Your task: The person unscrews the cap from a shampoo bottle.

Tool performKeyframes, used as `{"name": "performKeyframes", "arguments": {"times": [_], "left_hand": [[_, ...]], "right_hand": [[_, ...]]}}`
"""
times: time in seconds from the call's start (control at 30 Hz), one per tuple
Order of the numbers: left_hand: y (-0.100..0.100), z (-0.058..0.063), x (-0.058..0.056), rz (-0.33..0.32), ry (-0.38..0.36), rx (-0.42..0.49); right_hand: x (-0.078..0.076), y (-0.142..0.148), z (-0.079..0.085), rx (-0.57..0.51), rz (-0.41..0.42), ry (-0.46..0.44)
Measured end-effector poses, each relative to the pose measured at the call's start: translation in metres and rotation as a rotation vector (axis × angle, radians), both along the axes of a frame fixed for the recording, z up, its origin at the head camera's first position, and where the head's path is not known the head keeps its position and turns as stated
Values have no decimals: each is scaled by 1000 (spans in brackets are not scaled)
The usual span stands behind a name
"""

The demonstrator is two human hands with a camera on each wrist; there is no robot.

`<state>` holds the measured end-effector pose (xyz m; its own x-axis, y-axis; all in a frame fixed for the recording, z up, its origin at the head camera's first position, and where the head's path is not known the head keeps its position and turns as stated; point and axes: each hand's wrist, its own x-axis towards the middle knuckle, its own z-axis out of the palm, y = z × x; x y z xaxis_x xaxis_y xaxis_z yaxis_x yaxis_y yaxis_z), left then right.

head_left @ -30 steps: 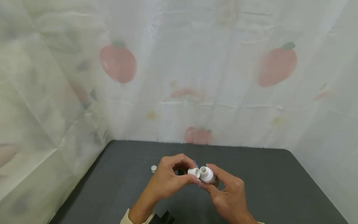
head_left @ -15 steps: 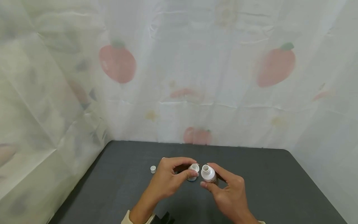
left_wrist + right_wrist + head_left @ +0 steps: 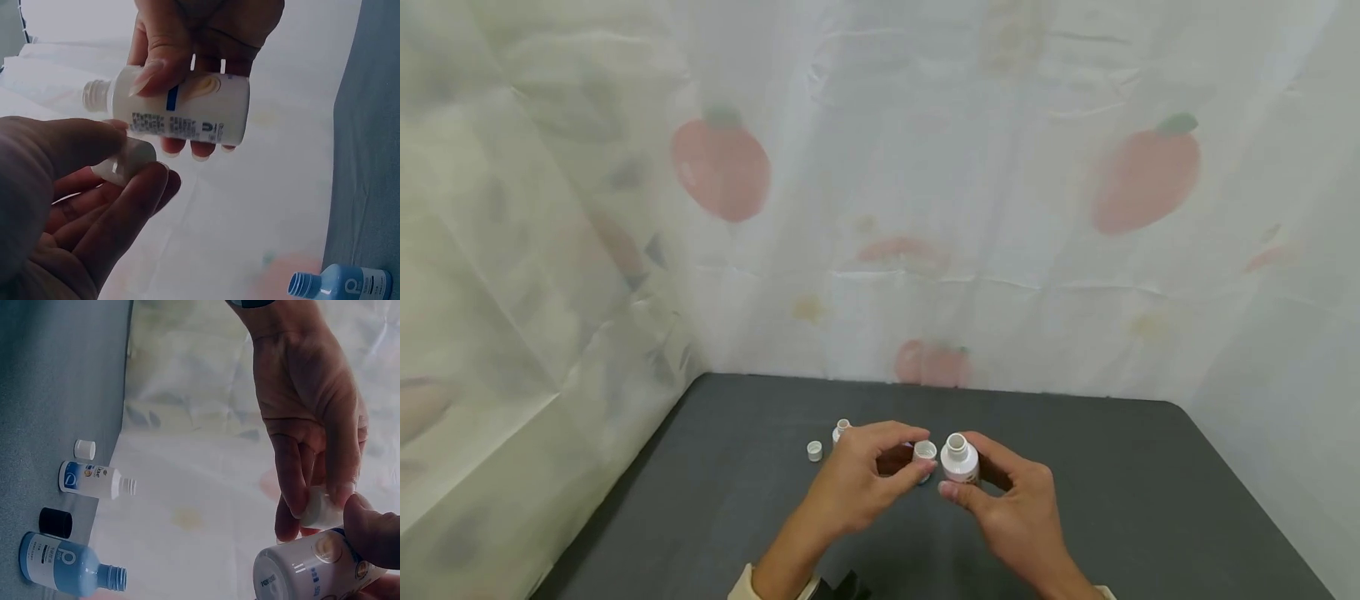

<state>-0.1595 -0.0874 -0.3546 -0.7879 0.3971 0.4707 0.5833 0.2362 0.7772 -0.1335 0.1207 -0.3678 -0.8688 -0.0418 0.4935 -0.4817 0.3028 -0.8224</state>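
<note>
My left hand (image 3: 868,471) pinches a white screw cap (image 3: 924,451) between thumb and fingers, its hollow side facing up. Just right of it, my right hand (image 3: 1018,500) grips a small white bottle (image 3: 959,461) around its body. That bottle is uncapped, and its threaded neck (image 3: 95,95) shows in the left wrist view. Printed text and a cream-coloured swirl mark its side. Cap and bottle are held close together above the table, with the cap beside the bottle's shoulder. Fingers hide part of both.
On the dark table (image 3: 1112,483) stand an uncapped white-and-blue bottle (image 3: 94,480) and an uncapped blue bottle (image 3: 65,565). A loose white cap (image 3: 84,449) and a black cap (image 3: 55,522) lie near them. A fruit-print curtain (image 3: 1000,208) hangs behind the table.
The cap has turned from facing the bottle's mouth to facing upward. The held bottle has tipped more upright and slightly away from the cap. Both hands keep their hold.
</note>
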Motion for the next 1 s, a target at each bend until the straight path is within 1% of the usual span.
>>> {"name": "performKeyframes", "arguments": {"times": [0.13, 0.23, 0.33, 0.4, 0.6, 0.77, 0.87, 1.0], "left_hand": [[6, -1, 1, -24, -15, 11], [10, -2, 0, -18, -16, 18], [13, -3, -1, 13, -20, 44], [15, -4, -2, 41, -18, 60], [25, -5, -9, 124, 3, 64], [33, -6, -11, 165, -9, 70], [36, -9, -14, 173, 13, 63], [40, -14, -17, 189, 87, 10]], "right_hand": [[0, 3, 0, -32, 32, -27], [-1, 4, 1, -48, 34, -70], [-3, 6, 1, -66, 40, -135], [-4, 7, 1, -77, 52, -160], [-11, 13, 1, -109, 69, -174], [-17, 18, 0, -128, 59, -218], [-21, 21, -2, -132, 43, -225], [-25, 24, -4, -132, 32, -213]]}}
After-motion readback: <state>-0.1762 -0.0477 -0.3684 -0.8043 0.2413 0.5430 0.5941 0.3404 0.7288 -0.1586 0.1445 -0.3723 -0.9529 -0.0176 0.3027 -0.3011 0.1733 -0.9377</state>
